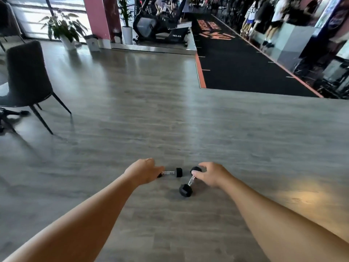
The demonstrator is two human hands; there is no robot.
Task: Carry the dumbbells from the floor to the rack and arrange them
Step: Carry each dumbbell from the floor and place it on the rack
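Observation:
Two small dumbbells with black hexagonal heads and chrome handles lie on the grey wood floor. The left dumbbell lies crosswise; my left hand covers its left head, fingers spread over it, no closed grip visible. The right dumbbell lies on a diagonal, one head near me and the other far. My right hand hovers at its far head with the fingers curled but apart, the thumb next to the handle. No rack is in view.
A dark chair stands at the left. Potted plants and a pink pillar are at the back. An exercise machine sits on a raised platform. A black mat with an orange border runs back right.

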